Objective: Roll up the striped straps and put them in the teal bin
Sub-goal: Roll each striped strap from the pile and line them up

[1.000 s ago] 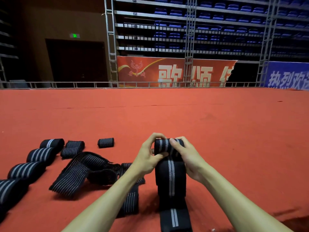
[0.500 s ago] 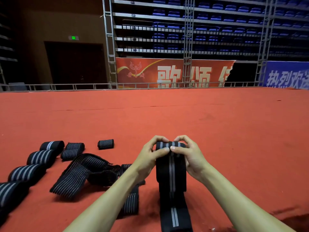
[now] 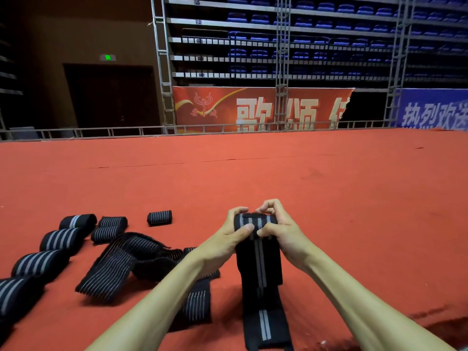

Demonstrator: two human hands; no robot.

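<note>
A black strap with grey stripes (image 3: 260,269) runs from the bottom edge up over the red carpet to a rolled end (image 3: 255,220). My left hand (image 3: 225,239) and my right hand (image 3: 281,229) both grip that roll, thumbs pressed on its near face and fingers curled over its top. An unrolled pile of thin-striped straps (image 3: 126,259) lies just left of my left forearm. Several rolled straps (image 3: 59,239) line up along the left edge. No teal bin is in view.
A small rolled strap (image 3: 159,218) sits apart on the red carpet (image 3: 354,198), which stretches wide ahead and to the right. A metal rail (image 3: 101,131) borders the far edge, with scaffolding, banners and blue seats behind.
Both hands have turned the roll further down the strap, so the roll sits slightly lower and nearer to me. The right fingers now arch higher over its top.
</note>
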